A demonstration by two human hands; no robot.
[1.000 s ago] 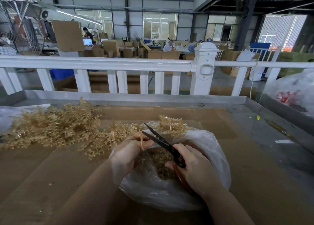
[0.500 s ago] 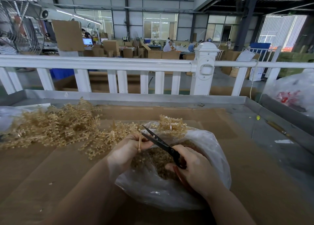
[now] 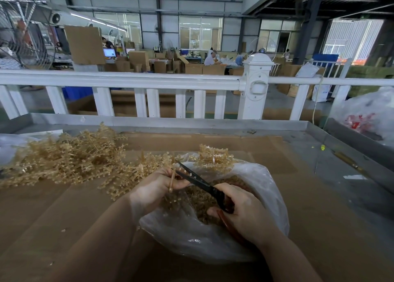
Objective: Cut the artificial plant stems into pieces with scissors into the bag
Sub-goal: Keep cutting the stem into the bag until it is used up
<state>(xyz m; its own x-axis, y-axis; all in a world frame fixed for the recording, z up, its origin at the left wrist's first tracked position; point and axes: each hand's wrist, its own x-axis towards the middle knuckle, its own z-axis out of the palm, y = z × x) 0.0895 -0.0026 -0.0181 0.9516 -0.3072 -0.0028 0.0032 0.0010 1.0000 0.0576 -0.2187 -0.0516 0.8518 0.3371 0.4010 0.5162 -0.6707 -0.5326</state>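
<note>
— We worked at a cardboard-covered table [image 3: 277, 228] with a raised metal rim, a white railing [image 3: 128, 79] behind it and the warehouse floor beyond. Nearest us sat the clear plastic bag [image 3: 213, 243], mouth open, cut pieces heaped inside.

— Over that mouth our left hand [image 3: 155, 188] pinched one thin tan stem [image 3: 171, 180] upright, and our right hand [image 3: 241, 211] was curled round the scissors [image 3: 198, 180], blades parted beside it.

— We judged the stem light, stiff plastic, likely springy, so holding just below the cut seemed wise.

— Farther left lay the uncut pile of stems [image 3: 70, 158], near the bag. To the right the cardboard gave elbow room; the bag's soft edge could sag and spill.
</note>
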